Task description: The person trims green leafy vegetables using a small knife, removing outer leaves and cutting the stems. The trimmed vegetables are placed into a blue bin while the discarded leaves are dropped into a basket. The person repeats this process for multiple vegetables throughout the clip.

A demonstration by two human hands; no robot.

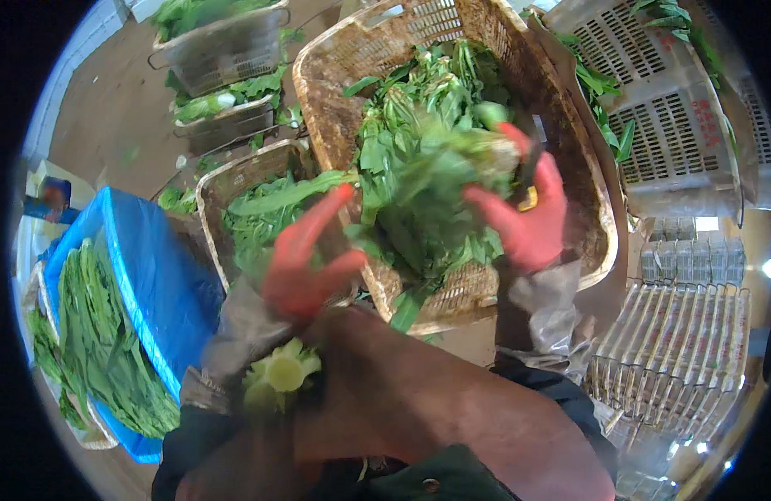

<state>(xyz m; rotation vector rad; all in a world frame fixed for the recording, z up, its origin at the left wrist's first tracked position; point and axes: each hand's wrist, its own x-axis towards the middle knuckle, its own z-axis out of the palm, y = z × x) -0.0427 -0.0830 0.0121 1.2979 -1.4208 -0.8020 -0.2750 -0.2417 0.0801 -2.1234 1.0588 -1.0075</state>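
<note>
My left hand point(313, 257), in a red glove, has thumb and fingers apart; a long green leaf point(291, 195) lies at its fingertip. My right hand point(532, 219), also red-gloved, holds a small dark tool with a yellow part point(529, 198), possibly a knife, partly hidden by the fingers. Between the hands is a motion-blurred bunch of leafy greens point(445, 163); whether the right fingers grip it cannot be told. More greens point(401, 119) lie in the dirt-stained plastic crate point(335, 119) below. A pale cut stalk end point(285, 374) shows beneath my left wrist.
A smaller crate of leaves point(204, 210) stands left of the large one. At far left is a blue-lined crate point(132, 282) of long greens. Further crates point(225, 59) stand upper left, others point(664, 125) right. Stacked crates point(673, 351) are lower right. Another person point(53, 197) is at the left edge.
</note>
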